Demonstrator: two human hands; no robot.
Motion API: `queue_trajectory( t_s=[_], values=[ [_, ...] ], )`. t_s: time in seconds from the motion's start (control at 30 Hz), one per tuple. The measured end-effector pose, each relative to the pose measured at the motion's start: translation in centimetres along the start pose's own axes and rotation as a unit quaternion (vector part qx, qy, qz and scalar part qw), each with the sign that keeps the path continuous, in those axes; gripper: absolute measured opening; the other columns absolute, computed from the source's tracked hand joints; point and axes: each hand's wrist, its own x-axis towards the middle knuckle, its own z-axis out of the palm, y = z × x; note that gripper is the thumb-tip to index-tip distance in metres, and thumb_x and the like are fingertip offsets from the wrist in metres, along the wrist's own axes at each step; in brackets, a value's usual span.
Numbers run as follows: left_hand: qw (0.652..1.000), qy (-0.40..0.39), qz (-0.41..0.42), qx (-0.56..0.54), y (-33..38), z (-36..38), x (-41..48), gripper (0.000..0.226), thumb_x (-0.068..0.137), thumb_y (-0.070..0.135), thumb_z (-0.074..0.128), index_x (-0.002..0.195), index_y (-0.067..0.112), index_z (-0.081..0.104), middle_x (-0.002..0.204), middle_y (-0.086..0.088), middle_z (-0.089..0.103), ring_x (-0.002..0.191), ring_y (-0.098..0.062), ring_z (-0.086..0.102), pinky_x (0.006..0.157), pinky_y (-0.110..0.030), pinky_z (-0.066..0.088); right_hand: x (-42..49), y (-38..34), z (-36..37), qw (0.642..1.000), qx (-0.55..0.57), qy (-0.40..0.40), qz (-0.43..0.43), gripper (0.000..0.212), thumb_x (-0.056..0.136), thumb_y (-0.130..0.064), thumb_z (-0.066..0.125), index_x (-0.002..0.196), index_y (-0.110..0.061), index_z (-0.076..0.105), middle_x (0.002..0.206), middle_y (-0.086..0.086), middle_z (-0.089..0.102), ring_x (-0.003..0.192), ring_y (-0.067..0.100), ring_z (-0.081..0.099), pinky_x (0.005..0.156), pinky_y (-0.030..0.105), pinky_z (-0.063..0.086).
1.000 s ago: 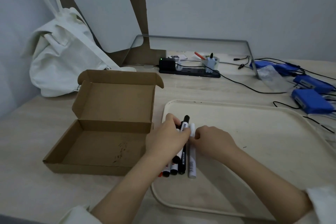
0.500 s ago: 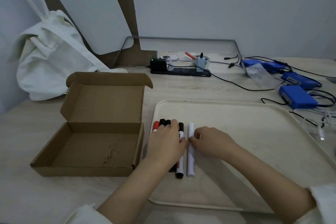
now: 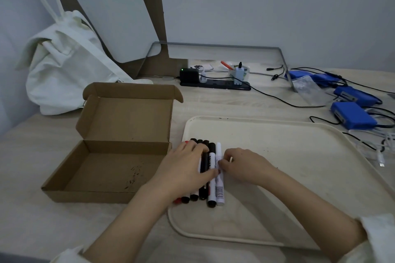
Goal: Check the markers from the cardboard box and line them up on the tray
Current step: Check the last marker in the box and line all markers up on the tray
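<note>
A row of markers (image 3: 208,177) lies side by side at the left end of the cream tray (image 3: 299,177), which fills the lower right of the frame on a pale wooden table (image 3: 32,209). The markers run lengthwise away from the camera, their far caps lined up roughly level near the middle of the frame. Most are black or black and white; a red end shows at the far left of the row, and the white marker (image 3: 219,181) with a barcode near its lower end is the rightmost. The left hand (image 3: 186,171) lies flat, palm down, over the left part of the row, fingers spread forward and thumb reaching across to the white-bodied markers; it presses on them rather than closing around any. The right hand (image 3: 243,166) sits just right of the row with its fingers curled, fingertips touching the side of the white marker; whether it pinches the marker or only pushes against it I cannot tell. To the left of the tray, in the left centre of the frame, the cardboard box (image 3: 111,156) stands open with its lid tilted back, and no markers show inside. A white cloth bag (image 3: 64,74) leans in the upper left, a black power strip (image 3: 215,85) lies at the upper centre, and blue devices (image 3: 352,113) with cables sit at the right edge.
</note>
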Motion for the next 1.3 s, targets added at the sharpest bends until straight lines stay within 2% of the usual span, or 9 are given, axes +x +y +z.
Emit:
queue_trajectory(
  t_s=[0.13, 0.27, 0.37, 0.57, 0.8, 0.97, 1.1, 1.17, 1.3],
  values=[
    [0.994, -0.092, 0.053, 0.016, -0.3, -0.9, -1.7, 0.077, 0.075, 0.064, 0.052, 0.139, 0.029, 0.028, 0.147, 0.012, 0.028, 0.131, -0.007, 0.026, 0.103, -0.026, 0.025, 0.2, -0.1, -0.1, 1.0, -0.008, 0.005, -0.002, 0.02, 0.092, -0.036, 0.039, 0.085, -0.02, 0.047, 0.09, -0.001, 0.051, 0.082, 0.019, 0.047, 0.05, 0.021, 0.026],
    [0.993, -0.096, 0.059, 0.029, 0.1, -1.1, -1.9, 0.073, 0.076, 0.061, 0.054, 0.138, 0.028, 0.033, 0.149, 0.012, 0.026, 0.133, -0.009, 0.023, 0.103, -0.028, 0.026, 0.4, -0.3, 0.0, 1.0, -0.009, 0.011, 0.003, 0.02, 0.092, -0.036, 0.039, 0.084, -0.019, 0.047, 0.09, -0.001, 0.052, 0.081, 0.02, 0.048, 0.05, 0.022, 0.026],
    [0.993, -0.096, 0.063, 0.033, 0.2, -1.3, -1.8, 0.069, 0.078, 0.06, 0.051, 0.137, 0.028, 0.035, 0.148, 0.011, 0.029, 0.131, -0.01, 0.027, 0.102, -0.029, 0.03, 0.2, -0.4, -0.1, 1.0, -0.006, 0.008, 0.011, 0.02, 0.092, -0.036, 0.04, 0.084, -0.019, 0.047, 0.091, 0.0, 0.054, 0.083, 0.02, 0.049, 0.057, 0.029, 0.032],
    [0.989, -0.131, 0.059, 0.022, -0.2, -2.5, -2.3, 0.074, 0.077, 0.058, 0.055, 0.14, 0.031, 0.027, 0.149, 0.014, 0.026, 0.132, -0.008, 0.027, 0.103, -0.026, 0.027, 0.1, -0.4, -0.1, 1.0, -0.011, 0.0, 0.019, 0.02, 0.092, -0.036, 0.04, 0.084, -0.02, 0.048, 0.091, 0.0, 0.051, 0.084, 0.02, 0.048, 0.064, 0.03, 0.033],
    [0.982, -0.161, 0.066, 0.078, -2.1, -3.7, -2.8, 0.079, 0.077, 0.053, 0.058, 0.142, 0.028, 0.021, 0.152, 0.011, 0.021, 0.138, -0.006, 0.011, 0.11, -0.024, 0.004, 0.0, -0.7, -0.4, 1.0, -0.017, 0.001, 0.023, 0.021, 0.092, -0.036, 0.039, 0.083, -0.02, 0.048, 0.089, -0.001, 0.053, 0.083, 0.02, 0.049, 0.066, 0.029, 0.034],
    [0.979, -0.174, 0.064, 0.083, -2.3, -3.8, -2.5, 0.078, 0.077, 0.053, 0.059, 0.142, 0.027, 0.024, 0.15, 0.009, 0.027, 0.135, -0.009, 0.02, 0.109, -0.025, 0.011, -0.1, -0.8, -0.2, 0.999, -0.023, 0.011, 0.03, 0.023, 0.092, -0.036, 0.039, 0.08, -0.019, 0.049, 0.086, -0.001, 0.055, 0.08, 0.021, 0.051, 0.061, 0.029, 0.034],
    [0.975, -0.202, 0.056, 0.07, -2.6, -4.0, -2.9, 0.085, 0.075, 0.051, 0.063, 0.143, 0.027, 0.017, 0.153, 0.012, 0.018, 0.134, -0.009, 0.02, 0.107, -0.024, 0.015, -0.1, -0.8, -0.4, 0.999, -0.028, 0.011, 0.037, 0.024, 0.092, -0.036, 0.039, 0.081, -0.018, 0.049, 0.085, -0.001, 0.055, 0.079, 0.02, 0.051, 0.055, 0.028, 0.033],
    [0.975, -0.2, 0.06, 0.071, -3.0, -4.0, -2.9, 0.083, 0.076, 0.047, 0.063, 0.143, 0.027, 0.019, 0.152, 0.012, 0.019, 0.132, -0.009, 0.023, 0.106, -0.024, 0.017, -0.1, -1.0, -0.6, 0.998, -0.036, 0.016, 0.039, 0.024, 0.093, -0.037, 0.038, 0.082, -0.018, 0.049, 0.085, -0.001, 0.054, 0.078, 0.02, 0.05, 0.053, 0.025, 0.031],
    [0.98, -0.177, 0.069, 0.061, -3.3, -4.0, -3.1, 0.077, 0.077, 0.046, 0.063, 0.142, 0.026, 0.025, 0.15, 0.01, 0.026, 0.132, -0.01, 0.026, 0.106, -0.026, 0.02, 0.1, -2.0, -1.1, 0.996, -0.039, 0.073, 0.025, 0.029, 0.094, -0.037, 0.037, 0.093, -0.014, 0.055, 0.087, 0.0, 0.057, 0.077, 0.02, 0.053, 0.058, 0.028, 0.036]
  ],
)
